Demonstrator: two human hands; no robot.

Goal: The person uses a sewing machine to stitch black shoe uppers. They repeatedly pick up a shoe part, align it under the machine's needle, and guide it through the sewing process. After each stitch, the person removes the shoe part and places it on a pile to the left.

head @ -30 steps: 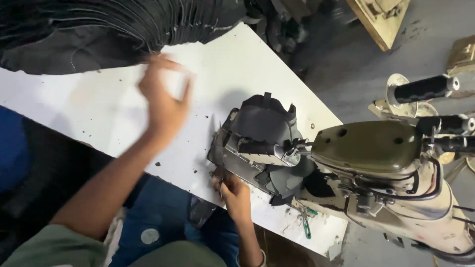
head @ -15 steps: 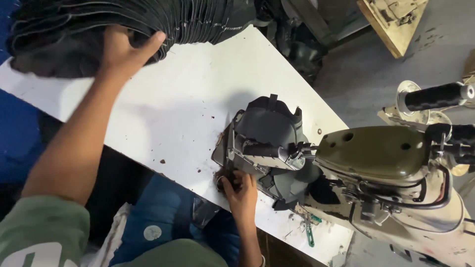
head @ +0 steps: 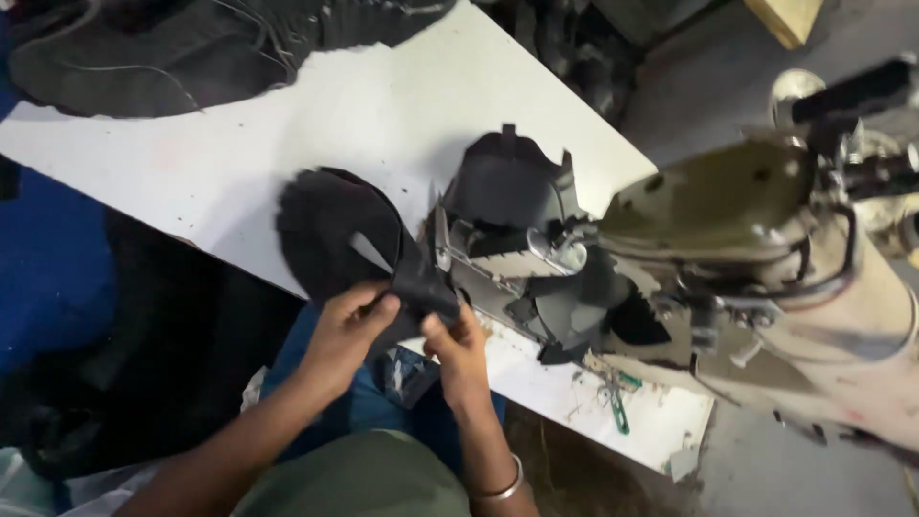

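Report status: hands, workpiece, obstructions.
Left hand and right hand both pinch the black cut fabric piece at the white table edge. Olive sewing machine beside it; nothing between.

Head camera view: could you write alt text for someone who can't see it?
Two bare hands, left hand and right hand, hold a black cut fabric piece at the near edge of a white table, beside an olive and cream sewing machine. A pile of black pieces lies at the far corner.

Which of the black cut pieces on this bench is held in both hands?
The black piece at the table's near edge: left hand and right hand pinch it. The stack and the piece on the machine lie untouched.
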